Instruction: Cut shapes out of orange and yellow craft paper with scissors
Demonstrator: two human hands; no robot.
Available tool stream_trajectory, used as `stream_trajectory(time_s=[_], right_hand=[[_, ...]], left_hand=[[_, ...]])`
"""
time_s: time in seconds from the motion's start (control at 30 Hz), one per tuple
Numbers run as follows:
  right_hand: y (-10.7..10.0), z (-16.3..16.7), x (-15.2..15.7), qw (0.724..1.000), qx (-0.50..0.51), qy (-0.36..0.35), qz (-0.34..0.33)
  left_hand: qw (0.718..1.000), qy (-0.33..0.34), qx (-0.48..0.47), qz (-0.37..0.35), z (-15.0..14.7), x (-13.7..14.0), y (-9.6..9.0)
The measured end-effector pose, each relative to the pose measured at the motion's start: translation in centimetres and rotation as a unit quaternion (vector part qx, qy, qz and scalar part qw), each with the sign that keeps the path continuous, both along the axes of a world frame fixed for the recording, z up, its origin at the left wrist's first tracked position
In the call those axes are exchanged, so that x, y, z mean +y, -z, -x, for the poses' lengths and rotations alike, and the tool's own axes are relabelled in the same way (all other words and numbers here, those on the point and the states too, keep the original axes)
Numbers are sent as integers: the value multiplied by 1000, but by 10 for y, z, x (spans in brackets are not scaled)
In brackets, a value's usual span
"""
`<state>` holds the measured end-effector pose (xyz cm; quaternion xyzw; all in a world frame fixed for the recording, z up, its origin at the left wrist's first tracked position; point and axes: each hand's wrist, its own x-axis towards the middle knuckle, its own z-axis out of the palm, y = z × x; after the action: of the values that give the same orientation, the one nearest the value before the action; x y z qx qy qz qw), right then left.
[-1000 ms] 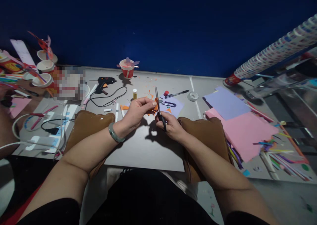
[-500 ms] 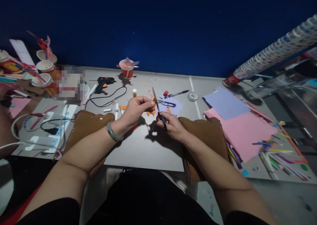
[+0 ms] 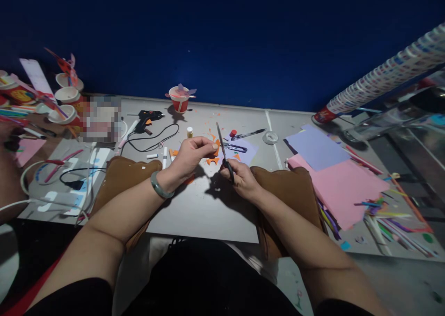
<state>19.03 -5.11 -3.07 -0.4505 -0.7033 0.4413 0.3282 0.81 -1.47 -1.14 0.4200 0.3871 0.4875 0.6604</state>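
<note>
My left hand [image 3: 194, 154] pinches a small piece of orange paper [image 3: 218, 145] between thumb and fingers. My right hand [image 3: 242, 179] is closed round the black handles of a pair of scissors [image 3: 221, 142], whose blades point up and away beside that paper. Whether the blades touch it, I cannot tell. Under and beyond the hands lie orange paper scraps [image 3: 212, 161], a utility knife [image 3: 235, 147] and a piece of purple paper [image 3: 248, 152]. A pen [image 3: 248, 134] and a small red cap [image 3: 233, 133] rest just past the scissors' tip.
A glue gun [image 3: 148, 120] with a looping cord lies at left, behind a power strip [image 3: 81, 186]. A decorated red paper cup [image 3: 179, 103] stands at the back. Purple and pink paper sheets [image 3: 342, 186], a tape roll [image 3: 270, 138] and a long cup stack [image 3: 378, 79] are at right.
The view has shifted slightly. My left hand keeps its pinch on the orange paper, while the scissor blades stand a little more upright, with a bit more orange showing beside them.
</note>
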Motion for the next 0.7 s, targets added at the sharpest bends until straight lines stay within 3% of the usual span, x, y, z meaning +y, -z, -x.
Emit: stream_trajectory(time_s=[0.1,0.2,0.27,0.33,0.4,0.47,0.57,0.7], right_hand=[[3,1,0,999,32,37,4],[3,1,1,987,147,61,30],[0,-2,2,971,232,22,61],[-5,-7,4,966,231,-72,88],[-8,-11,4,976,118,-167,75],[-8,-12,5,977,-42,-209,-1],[-3,-10,5,940,-238,-221,-107],[-9,-12,0,905,-341,-236,-93]], left_hand=[[1000,-1,3,-3,-1,-1,-1],[1000,-16,3,-3,0,1,-4],[999,-39,8,-5,5,7,-8],[997,-68,23,-21,15,15,-15],[993,-91,47,-59,30,24,-22],[987,-82,95,-103,46,33,-28],[973,2,190,-132,64,44,-31],[916,157,351,-114,69,49,-20]])
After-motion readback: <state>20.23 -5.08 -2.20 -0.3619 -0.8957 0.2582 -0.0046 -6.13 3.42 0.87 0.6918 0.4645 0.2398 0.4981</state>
